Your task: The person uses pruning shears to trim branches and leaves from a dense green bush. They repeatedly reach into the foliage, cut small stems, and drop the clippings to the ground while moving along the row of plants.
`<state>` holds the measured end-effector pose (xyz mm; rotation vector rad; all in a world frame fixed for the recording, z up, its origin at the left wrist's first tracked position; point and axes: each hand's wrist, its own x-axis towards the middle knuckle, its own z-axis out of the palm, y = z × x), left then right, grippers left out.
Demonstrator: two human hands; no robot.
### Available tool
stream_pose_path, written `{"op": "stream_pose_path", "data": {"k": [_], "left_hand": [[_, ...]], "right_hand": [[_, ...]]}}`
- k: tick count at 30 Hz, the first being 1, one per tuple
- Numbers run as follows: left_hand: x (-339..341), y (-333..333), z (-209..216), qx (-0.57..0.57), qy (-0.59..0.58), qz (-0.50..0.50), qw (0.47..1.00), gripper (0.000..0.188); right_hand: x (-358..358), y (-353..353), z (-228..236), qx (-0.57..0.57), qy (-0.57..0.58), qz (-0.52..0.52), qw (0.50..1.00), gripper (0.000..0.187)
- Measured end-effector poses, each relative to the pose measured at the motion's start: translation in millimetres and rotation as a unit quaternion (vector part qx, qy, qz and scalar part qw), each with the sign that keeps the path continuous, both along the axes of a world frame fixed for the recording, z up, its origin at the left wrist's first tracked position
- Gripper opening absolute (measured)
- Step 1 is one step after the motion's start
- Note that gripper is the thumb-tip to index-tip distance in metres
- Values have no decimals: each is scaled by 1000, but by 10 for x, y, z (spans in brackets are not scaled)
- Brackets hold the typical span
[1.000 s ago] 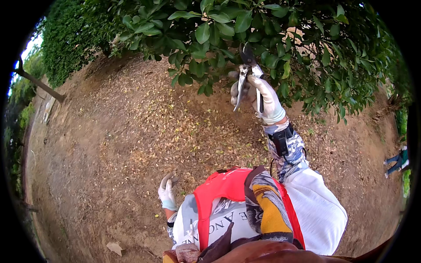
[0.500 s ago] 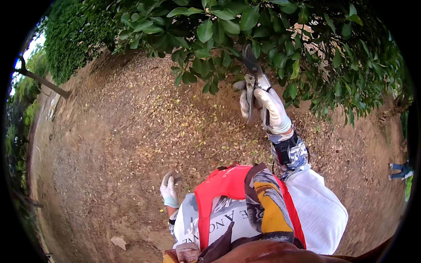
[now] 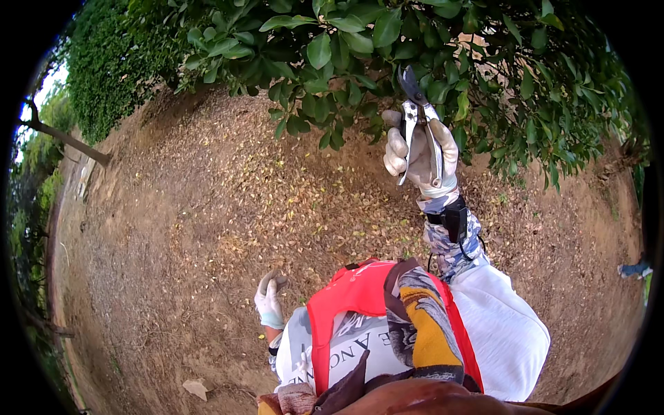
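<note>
My right hand (image 3: 423, 152), in a white work glove with greyed fingertips, is wrapped round a pair of pruning shears (image 3: 413, 111). The handles stand apart across the palm, which faces up. The dark blade reaches in among the lower leaves of a green shrub (image 3: 325, 52); whether it touches a stem is hidden by the foliage. Low on the left, beside my body, hangs my left hand (image 3: 268, 300), gloved too. Its fingers are loosely bent with a gap between them, and nothing shows in them.
Dry fallen leaves (image 3: 277, 187) cover the brown soil under the shrub. A thin bare trunk (image 3: 72, 140) leans at the far left, near a dense hedge (image 3: 114, 69). A pale flat piece (image 3: 196, 389) lies at lower left. At the right rim another person's blue-clad leg (image 3: 633, 270) shows.
My right hand has turned so the palm shows more, and the shears have shifted slightly right and up. The left hand has barely moved. The other person has slipped further toward the right rim.
</note>
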<state>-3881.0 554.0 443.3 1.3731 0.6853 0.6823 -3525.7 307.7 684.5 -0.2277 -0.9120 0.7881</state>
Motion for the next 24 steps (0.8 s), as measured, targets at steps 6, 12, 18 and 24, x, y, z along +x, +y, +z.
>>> {"op": "stream_pose_path", "data": {"k": [6, 12, 18, 24], "left_hand": [[-4, 4, -6, 2, -15, 2, 1000, 36], [109, 85, -71, -11, -21, -12, 1000, 34], [214, 111, -29, 3, -10, -42, 999, 33], [347, 77, -37, -4, -29, -42, 999, 39]], "right_hand": [[14, 33, 70, 7, -28, -11, 1000, 64], [-271, -161, 297, -8, -105, -110, 988, 79], [-307, -409, 484, 31, -104, -110, 988, 82], [-322, -502, 349, -14, -56, -104, 993, 81]]}}
